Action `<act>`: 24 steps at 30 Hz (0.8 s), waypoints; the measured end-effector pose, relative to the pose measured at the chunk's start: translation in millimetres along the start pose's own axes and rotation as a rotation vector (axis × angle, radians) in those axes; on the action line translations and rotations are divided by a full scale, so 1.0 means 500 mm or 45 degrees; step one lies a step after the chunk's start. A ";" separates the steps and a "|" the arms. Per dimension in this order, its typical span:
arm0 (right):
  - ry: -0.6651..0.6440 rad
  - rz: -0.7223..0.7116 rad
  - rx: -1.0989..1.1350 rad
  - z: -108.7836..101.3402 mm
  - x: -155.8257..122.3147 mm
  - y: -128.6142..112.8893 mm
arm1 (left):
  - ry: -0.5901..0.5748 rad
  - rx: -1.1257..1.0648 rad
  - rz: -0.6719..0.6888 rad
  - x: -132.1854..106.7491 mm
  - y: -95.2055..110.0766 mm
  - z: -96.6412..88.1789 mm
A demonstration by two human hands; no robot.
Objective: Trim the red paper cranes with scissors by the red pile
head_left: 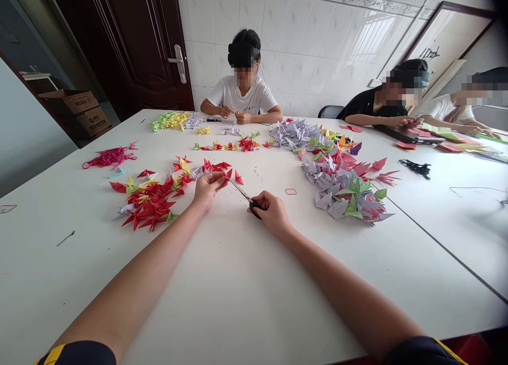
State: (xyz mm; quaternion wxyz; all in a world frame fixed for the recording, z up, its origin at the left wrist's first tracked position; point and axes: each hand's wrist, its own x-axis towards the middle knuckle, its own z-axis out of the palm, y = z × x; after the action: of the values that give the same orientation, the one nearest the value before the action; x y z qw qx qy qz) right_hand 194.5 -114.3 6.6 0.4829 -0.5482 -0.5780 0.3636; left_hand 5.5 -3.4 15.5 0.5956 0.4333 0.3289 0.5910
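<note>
My right hand is closed around the black handles of a pair of scissors. The blades point up and left, and their tips reach the fingertips of my left hand. Those fingers are pinched on a small red folded paper crane, mostly covered by the hand. Just right of the blade tips another red paper piece lies on the table. Left of my left hand spreads a heap of red, yellow and lilac paper cranes.
A large heap of lilac, pink and green cranes lies on the right. Pink string sits at left, black ties at right. Across the white table a person handles small pieces; two more people sit at right.
</note>
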 end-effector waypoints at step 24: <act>0.222 -0.262 -0.763 0.011 -0.012 0.002 | -0.017 0.071 0.006 -0.001 -0.003 0.003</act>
State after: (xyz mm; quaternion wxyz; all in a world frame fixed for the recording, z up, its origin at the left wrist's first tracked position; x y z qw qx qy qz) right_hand 188.9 -119.4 3.4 0.3821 -0.6337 -0.6681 0.0783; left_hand 7.4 -4.2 14.8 0.5842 0.4543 0.3404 0.5801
